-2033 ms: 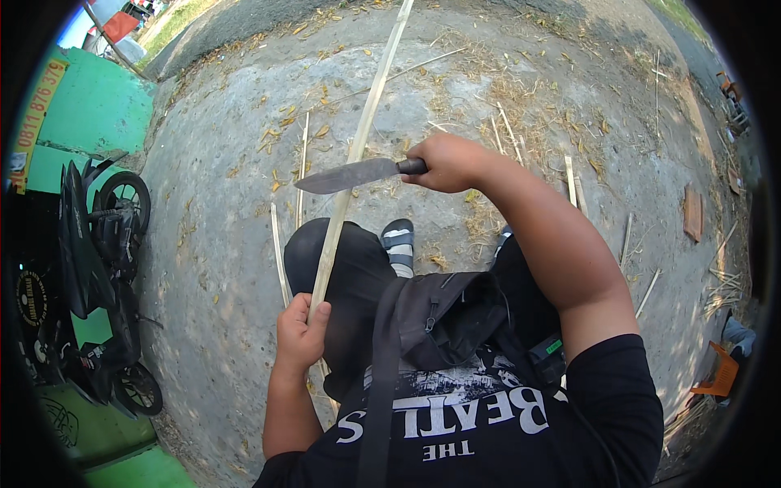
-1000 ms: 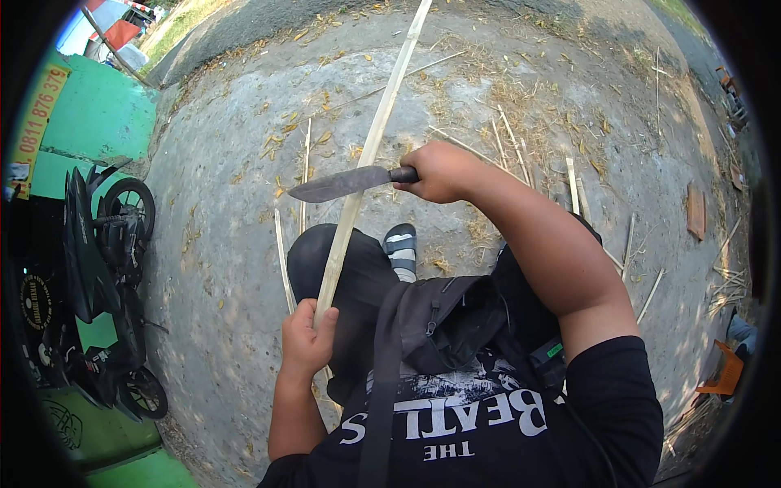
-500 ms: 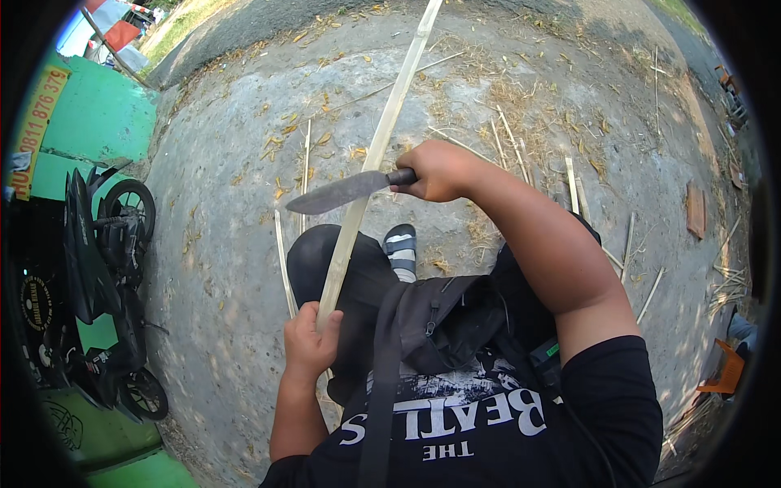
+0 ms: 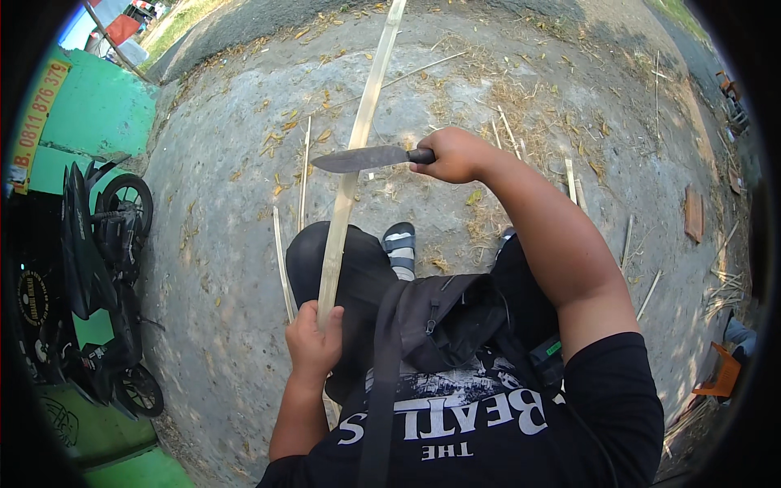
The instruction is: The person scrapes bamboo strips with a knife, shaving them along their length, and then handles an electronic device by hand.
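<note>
My left hand (image 4: 314,337) is closed around the lower end of a long pale bamboo strip (image 4: 333,259), which slants up and away past my left knee. In my right hand (image 4: 450,154), closed round its dark handle, is a machete (image 4: 364,159) with a broad grey blade. The blade lies crosswise over the strip, its tip pointing left; whether it touches the strip I cannot tell. A small pale chip (image 4: 371,176) shows just below the blade.
Thin bamboo strips (image 4: 281,256) lie beside my left leg and others (image 4: 571,180) on the right. Dry leaves and shavings litter the concrete ground (image 4: 220,163). A motorcycle (image 4: 110,285) stands left by a green wall (image 4: 98,114). A brick (image 4: 694,213) and an orange chair-like object (image 4: 720,372) are at right.
The machete has moved up along the strip and a little right, its blade now more level. The strip's far end has swung left. My left hand keeps its hold.
</note>
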`<control>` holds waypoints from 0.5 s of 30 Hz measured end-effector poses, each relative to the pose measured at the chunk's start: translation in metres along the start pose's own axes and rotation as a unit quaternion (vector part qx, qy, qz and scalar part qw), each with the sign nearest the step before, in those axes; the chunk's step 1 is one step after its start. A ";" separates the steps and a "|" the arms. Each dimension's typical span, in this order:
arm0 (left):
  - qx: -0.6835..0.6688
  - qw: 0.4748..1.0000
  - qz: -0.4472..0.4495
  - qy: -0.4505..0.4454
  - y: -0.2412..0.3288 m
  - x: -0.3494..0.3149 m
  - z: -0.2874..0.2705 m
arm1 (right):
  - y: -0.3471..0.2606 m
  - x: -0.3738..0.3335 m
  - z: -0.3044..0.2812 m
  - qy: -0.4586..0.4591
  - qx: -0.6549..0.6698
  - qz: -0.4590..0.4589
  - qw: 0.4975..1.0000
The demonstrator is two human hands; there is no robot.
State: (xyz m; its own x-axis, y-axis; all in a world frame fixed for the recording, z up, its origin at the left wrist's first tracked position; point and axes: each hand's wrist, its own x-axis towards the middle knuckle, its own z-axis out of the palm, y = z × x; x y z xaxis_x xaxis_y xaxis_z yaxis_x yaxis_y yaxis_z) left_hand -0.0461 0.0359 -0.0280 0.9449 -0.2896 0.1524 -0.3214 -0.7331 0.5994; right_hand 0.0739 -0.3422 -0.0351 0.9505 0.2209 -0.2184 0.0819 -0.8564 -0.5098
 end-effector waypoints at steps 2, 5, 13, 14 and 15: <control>0.012 1.000 0.007 -0.014 -0.001 0.002 -0.002 | 0.009 0.001 0.000 0.014 0.063 0.055 0.996; -0.008 0.999 -0.024 -0.021 -0.002 0.003 -0.002 | -0.006 0.005 0.021 0.025 0.089 -0.009 0.996; -0.023 0.998 -0.018 -0.063 -0.003 0.007 -0.010 | 0.009 0.010 0.002 0.058 0.108 0.070 0.990; -0.021 0.997 -0.017 -0.071 -0.003 0.007 -0.011 | 0.016 0.010 -0.001 0.065 0.108 0.081 0.989; -0.020 0.997 -0.015 -0.071 -0.001 0.009 -0.011 | 0.019 0.011 0.002 0.067 0.108 0.081 0.989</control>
State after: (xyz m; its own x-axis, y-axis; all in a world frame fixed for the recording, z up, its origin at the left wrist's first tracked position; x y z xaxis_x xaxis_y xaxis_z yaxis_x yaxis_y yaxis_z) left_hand -0.0366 0.0412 -0.0188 0.9350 -0.3541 0.0222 -0.2872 -0.7187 0.6332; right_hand 0.0852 -0.3549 -0.0489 0.9782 0.0133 -0.2074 -0.1268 -0.7524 -0.6464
